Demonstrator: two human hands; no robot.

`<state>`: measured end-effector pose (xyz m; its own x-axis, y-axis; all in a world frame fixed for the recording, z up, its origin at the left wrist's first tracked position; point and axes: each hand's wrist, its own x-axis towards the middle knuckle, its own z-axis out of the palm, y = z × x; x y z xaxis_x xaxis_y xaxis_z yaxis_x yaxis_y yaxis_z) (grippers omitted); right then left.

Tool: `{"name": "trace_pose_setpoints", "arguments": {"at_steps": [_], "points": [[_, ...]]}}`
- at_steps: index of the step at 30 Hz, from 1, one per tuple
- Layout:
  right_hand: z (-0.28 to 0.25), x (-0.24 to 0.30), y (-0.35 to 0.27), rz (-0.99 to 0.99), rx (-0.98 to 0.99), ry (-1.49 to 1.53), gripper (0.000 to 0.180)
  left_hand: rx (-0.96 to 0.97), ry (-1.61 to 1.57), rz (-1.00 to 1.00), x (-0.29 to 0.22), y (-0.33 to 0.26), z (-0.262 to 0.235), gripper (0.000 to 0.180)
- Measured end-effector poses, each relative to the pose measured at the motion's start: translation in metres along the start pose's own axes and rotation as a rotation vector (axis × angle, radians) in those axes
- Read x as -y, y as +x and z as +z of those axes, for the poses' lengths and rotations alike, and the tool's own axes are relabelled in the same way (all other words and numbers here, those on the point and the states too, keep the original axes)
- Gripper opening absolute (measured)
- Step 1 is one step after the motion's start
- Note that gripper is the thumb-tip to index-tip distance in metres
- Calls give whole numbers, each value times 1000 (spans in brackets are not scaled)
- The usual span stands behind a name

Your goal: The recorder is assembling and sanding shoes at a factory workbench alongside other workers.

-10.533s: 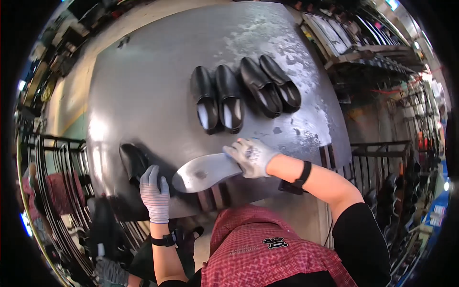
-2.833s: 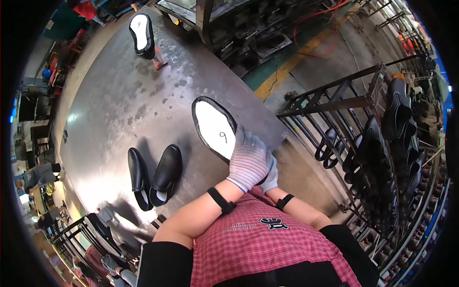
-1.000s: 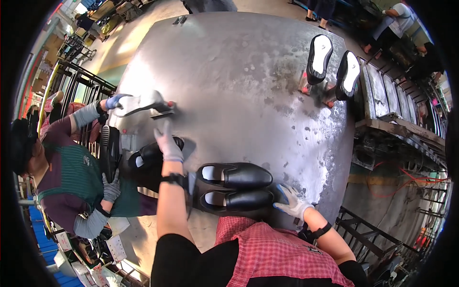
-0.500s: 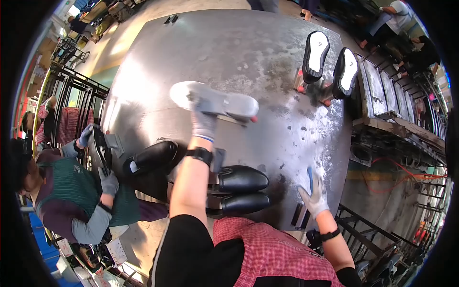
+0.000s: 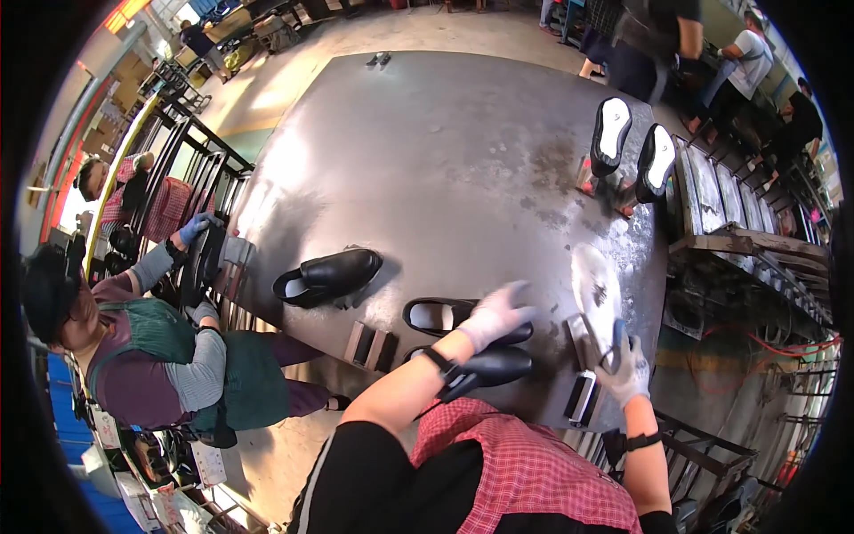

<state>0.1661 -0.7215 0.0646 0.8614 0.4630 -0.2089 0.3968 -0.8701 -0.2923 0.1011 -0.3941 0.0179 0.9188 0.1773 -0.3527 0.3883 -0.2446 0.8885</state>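
My left hand (image 5: 500, 315), in a pale glove and blurred by motion, is over a pair of black shoes (image 5: 489, 367) at the near table edge. Its fingers look stretched out, with nothing visible in them. At the near right, my gloved right hand (image 5: 625, 372) is closed around a slim blue object (image 5: 617, 335) whose kind I cannot make out. Just beyond that hand, a shoe with a pale sole (image 5: 594, 283) sits sole up, seemingly on a stand. Whether the right hand touches this shoe is unclear.
Another black shoe (image 5: 329, 274) lies left on the metal table (image 5: 427, 178). Two upturned white-soled shoes (image 5: 612, 133) stand far right, beside a rack (image 5: 725, 191). At the left, a co-worker (image 5: 169, 356) holds a dark shoe (image 5: 203, 258). Metal stands (image 5: 369, 345) line the near edge.
The pale-soled shoe my left hand carried over the table is now at the right, by my right hand. My left hand has let go and moved back nearer. The view has shifted.
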Motion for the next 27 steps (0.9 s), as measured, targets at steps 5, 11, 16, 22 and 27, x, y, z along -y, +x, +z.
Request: {"name": "trace_pose_setpoints", "arguments": {"at_steps": [5,11,16,22,27], "points": [[16,-2,-29,300,-123,2,109,-606,481,35,64,-78,-61,57],[8,-7,-23,393,-67,77,108,-650,342,-291,126,-145,-54,73],[4,0,-23,358,-98,30,101,-615,399,-336,146,-162,-51,84],[-10,-4,-27,325,-99,-57,96,-382,-233,-331,160,-133,-58,59],[14,-11,-48,429,5,15,107,-246,204,-455,201,-107,-69,51]]}}
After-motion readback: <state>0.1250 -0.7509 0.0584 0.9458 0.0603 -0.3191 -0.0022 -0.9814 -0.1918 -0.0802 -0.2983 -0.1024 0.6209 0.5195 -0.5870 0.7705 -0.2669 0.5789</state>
